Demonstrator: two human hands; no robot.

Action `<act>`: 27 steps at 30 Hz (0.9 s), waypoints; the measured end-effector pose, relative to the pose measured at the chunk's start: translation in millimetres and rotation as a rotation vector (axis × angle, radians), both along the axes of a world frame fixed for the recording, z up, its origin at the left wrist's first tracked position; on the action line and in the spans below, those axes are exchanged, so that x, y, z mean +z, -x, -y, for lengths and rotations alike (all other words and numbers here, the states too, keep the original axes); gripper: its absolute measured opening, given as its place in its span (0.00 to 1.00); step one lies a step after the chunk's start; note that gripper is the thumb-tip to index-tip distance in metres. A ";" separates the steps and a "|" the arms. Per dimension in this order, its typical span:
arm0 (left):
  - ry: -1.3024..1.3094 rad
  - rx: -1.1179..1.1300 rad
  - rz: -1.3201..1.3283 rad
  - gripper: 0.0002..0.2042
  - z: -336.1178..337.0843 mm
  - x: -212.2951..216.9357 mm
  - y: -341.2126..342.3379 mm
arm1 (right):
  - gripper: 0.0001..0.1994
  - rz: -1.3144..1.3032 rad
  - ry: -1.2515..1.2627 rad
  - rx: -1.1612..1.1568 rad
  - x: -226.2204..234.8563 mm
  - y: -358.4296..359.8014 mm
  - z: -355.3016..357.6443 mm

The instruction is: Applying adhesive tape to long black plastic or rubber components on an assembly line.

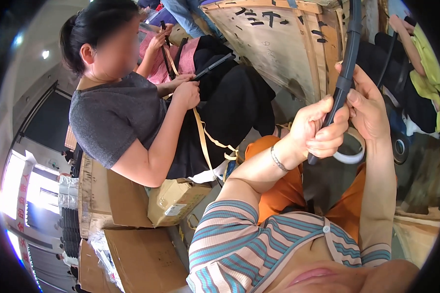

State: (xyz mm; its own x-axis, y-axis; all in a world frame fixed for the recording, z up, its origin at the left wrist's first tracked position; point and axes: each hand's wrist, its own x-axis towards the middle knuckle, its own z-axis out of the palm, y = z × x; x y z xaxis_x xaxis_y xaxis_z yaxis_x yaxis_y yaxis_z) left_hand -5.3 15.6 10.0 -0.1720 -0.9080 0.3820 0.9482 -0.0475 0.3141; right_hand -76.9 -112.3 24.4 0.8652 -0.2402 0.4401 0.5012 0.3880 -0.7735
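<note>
A long dark grey tube (347,66) with thicker bands along it slants up from my hands and out past the top edge. My left hand (322,129) is closed round its lower end, thumb lying along it. Just above, my right hand (369,105) pinches at the tube by a band, thumb in front and fingers partly hidden behind. A pale ring-shaped roll of tape (353,155) shows below my right hand, beside the wrist; what holds it there is hidden.
On the left a seated co-worker (120,105) holds a dark tube (215,66), with yellowish strips (202,136) hanging down. Cardboard boxes (142,259) stand at lower left. A wooden crate (274,39) is ahead. Another person in yellow (428,78) sits at right.
</note>
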 end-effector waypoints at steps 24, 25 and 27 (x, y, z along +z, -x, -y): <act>-0.596 1.555 2.069 0.15 44.8 93.4 -157.2 | 0.09 -0.454 0.286 -0.118 -18.3 18.4 34.7; -0.399 1.795 2.281 0.17 50.8 100.2 -184.9 | 0.10 -0.465 0.308 -0.111 -16.2 18.9 31.1; -0.395 1.758 2.377 0.18 81.2 121.7 -206.1 | 0.10 -0.390 0.339 -0.095 -18.2 24.6 37.9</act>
